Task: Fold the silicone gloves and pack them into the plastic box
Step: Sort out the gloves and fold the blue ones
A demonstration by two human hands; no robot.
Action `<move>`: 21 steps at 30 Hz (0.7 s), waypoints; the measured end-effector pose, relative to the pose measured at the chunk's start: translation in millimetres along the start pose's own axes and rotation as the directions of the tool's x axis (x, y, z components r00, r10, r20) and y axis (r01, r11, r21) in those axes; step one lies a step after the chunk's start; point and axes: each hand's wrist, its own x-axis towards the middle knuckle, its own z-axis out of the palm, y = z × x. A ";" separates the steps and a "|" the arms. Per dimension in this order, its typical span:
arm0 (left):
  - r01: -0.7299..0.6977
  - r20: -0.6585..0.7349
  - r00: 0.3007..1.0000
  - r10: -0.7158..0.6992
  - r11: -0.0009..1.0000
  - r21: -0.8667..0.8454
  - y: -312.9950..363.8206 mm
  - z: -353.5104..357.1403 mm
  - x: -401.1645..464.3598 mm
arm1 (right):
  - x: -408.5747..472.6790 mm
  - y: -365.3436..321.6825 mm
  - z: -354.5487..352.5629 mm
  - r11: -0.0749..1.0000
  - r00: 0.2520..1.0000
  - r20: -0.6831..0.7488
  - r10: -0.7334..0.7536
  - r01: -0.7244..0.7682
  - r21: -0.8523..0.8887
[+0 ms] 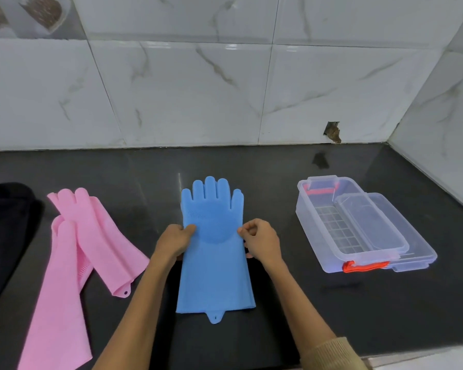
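A blue silicone glove lies flat on the black counter, fingers pointing at the wall, its bristled palm up. My left hand pinches its left edge at palm height. My right hand pinches its right edge at the same height. Two pink gloves lie crossed over each other to the left. At the right stands a clear plastic box with orange latches, open, and its clear lid leans on the box's right rim.
The black stone counter ends at a marble-tiled wall behind and on the right. A dark cloth or bag lies at the far left edge. The wall has a small broken hole just above the counter.
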 end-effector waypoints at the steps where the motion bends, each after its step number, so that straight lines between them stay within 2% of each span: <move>1: 0.007 -0.023 1.000 -0.007 1.000 0.021 -2.5 -5.7 0.1 | -1.2 -2.1 4.7 1.000 1.000 0.007 -0.019 0.019 -0.022; 7: 0.011 -0.175 0.984 0.009 0.994 0.113 -15.4 -16.8 -3.5 | -1.0 -6.4 14.8 0.993 0.999 0.005 -0.040 0.040 -0.111; 15: -0.010 -0.258 0.965 0.044 0.991 0.131 -19.6 -19.8 -2.7 | 4.0 -5.2 10.7 0.999 1.000 0.026 0.011 -0.012 0.029; 21: -0.022 -0.286 0.956 0.071 0.985 0.170 -22.8 -19.4 -0.8 | 2.1 -0.9 16.1 0.998 0.997 -0.066 -0.041 0.044 0.041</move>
